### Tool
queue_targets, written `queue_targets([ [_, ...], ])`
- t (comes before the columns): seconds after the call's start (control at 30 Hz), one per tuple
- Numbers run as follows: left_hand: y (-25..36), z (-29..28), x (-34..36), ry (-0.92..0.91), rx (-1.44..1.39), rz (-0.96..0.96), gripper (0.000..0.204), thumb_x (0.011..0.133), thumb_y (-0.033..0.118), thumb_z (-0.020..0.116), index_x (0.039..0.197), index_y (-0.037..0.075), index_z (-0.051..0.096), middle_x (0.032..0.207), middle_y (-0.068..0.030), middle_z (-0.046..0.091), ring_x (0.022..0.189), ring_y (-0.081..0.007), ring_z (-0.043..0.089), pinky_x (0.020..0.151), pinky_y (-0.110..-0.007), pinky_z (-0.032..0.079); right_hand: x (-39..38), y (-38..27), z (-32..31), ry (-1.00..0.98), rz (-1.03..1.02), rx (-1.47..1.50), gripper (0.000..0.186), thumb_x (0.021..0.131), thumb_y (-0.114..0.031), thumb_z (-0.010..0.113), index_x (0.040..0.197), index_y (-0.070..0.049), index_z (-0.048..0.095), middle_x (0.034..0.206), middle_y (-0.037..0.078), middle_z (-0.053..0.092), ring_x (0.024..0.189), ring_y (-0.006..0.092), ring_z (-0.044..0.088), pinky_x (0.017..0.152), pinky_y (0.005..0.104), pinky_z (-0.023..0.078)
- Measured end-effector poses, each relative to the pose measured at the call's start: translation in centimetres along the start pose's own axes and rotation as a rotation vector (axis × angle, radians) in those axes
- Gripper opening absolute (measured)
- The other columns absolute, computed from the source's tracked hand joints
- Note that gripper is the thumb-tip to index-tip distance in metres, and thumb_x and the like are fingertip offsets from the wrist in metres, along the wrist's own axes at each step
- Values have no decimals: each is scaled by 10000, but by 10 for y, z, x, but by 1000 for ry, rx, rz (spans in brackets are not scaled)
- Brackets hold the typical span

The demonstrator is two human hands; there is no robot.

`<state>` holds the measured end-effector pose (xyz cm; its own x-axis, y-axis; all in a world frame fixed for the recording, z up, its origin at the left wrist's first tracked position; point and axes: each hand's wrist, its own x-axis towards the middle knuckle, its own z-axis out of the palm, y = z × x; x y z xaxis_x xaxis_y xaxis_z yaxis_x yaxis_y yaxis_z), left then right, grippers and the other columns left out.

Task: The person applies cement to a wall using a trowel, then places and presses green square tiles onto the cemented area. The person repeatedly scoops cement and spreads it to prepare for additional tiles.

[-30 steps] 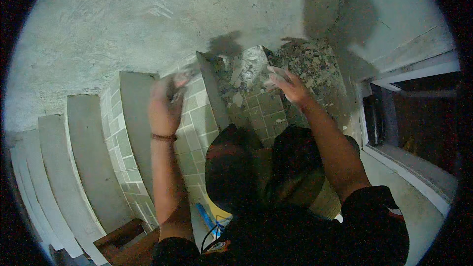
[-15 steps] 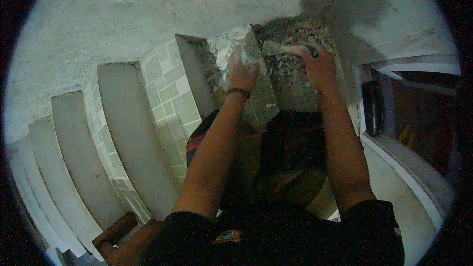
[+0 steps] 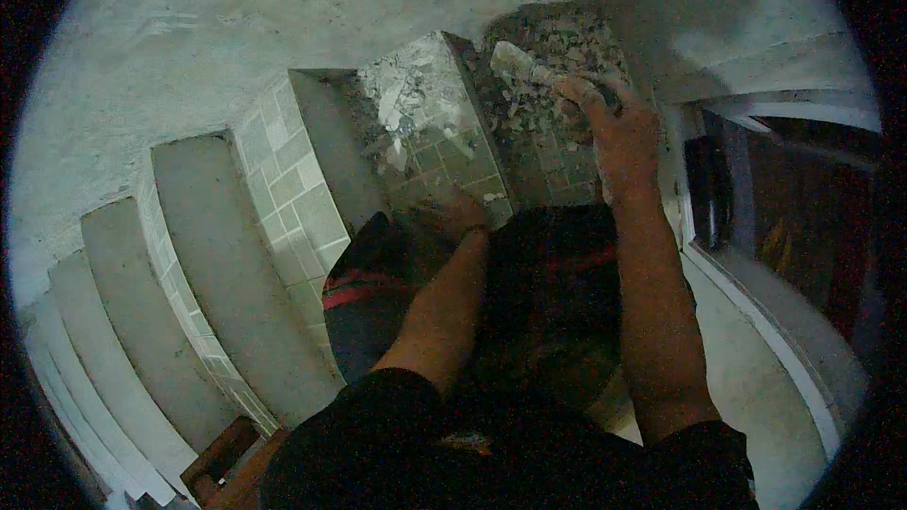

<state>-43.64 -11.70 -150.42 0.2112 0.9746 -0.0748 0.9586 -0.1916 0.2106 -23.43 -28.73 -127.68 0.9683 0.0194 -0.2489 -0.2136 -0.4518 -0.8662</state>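
Observation:
My right hand (image 3: 619, 118) is closed round a short, dust-covered hand tool with a pale, flat, widened end (image 3: 513, 61); whether it is a scraper or a brush I cannot tell. The tool's end points up and left over loose grey rubble (image 3: 567, 33) on the right-hand step. My left hand (image 3: 453, 212) is low over the tiled step, close to my knee, and its fingers are smeared by motion. Pale broken flakes and dust (image 3: 416, 94) cover the far part of that step, beyond the left hand.
Several tiled stairs (image 3: 217, 255) descend to the left along a rough plastered wall (image 3: 312, 0). At the right stands a white-framed opening (image 3: 690, 198). A brown wooden piece (image 3: 219, 458) shows at the lower left.
My left hand has drawn back from the pale flakes toward my knee. The tool in my right hand has swung to slant further up and left. The view has shifted slightly.

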Motion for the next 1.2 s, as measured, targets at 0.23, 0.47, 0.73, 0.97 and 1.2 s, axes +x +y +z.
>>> queue_targets([
  [0.23, 18, -15, -15, -88, 173, 161, 902, 986, 514, 555, 1606, -61, 240, 1715, -235, 125, 1595, -401, 92, 1288, -530, 97, -10, -14, -13, -125, 8, 151, 556, 918, -487, 751, 1235, -34, 695, 1030, 147, 756, 906, 265, 746, 893, 433, 554],
  [0.47, 29, -20, -33, -282, 254, 316, 952, 962, 592, 552, 1611, -37, 254, 1722, -227, 121, 1600, -383, 88, 1282, -555, 91, -18, -43, -10, -89, 99, 185, 515, 923, -431, 762, 1219, -13, 708, 990, 128, 761, 788, 201, 750, 747, 360, 575],
  [0.73, 44, -24, -37, -284, 159, 465, 969, 958, 587, 583, 1621, -22, 223, 1717, -229, 139, 1594, -392, 121, 1273, -580, 124, -25, -42, -4, -71, 65, 96, 521, 915, -463, 743, 1213, -36, 721, 1011, 151, 751, 828, 215, 735, 813, 395, 564],
  [0.97, 82, -9, -31, -396, 80, 691, 955, 953, 553, 609, 1628, 1, 219, 1691, -226, 225, 1585, -401, 154, 1276, -566, 154, -18, -20, 9, -29, -20, 99, 524, 925, -483, 718, 1230, -58, 713, 1108, 191, 730, 906, 328, 735, 862, 438, 564],
  [1.2, 46, 6, 80, -42, 146, 88, 903, 988, 654, 467, 1628, 43, 283, 1714, -206, 161, 1596, -383, 104, 1289, -557, 93, -18, -34, -4, -167, 197, 273, 498, 919, -405, 768, 1263, -54, 688, 1167, 173, 707, 993, 279, 723, 894, 411, 561],
])
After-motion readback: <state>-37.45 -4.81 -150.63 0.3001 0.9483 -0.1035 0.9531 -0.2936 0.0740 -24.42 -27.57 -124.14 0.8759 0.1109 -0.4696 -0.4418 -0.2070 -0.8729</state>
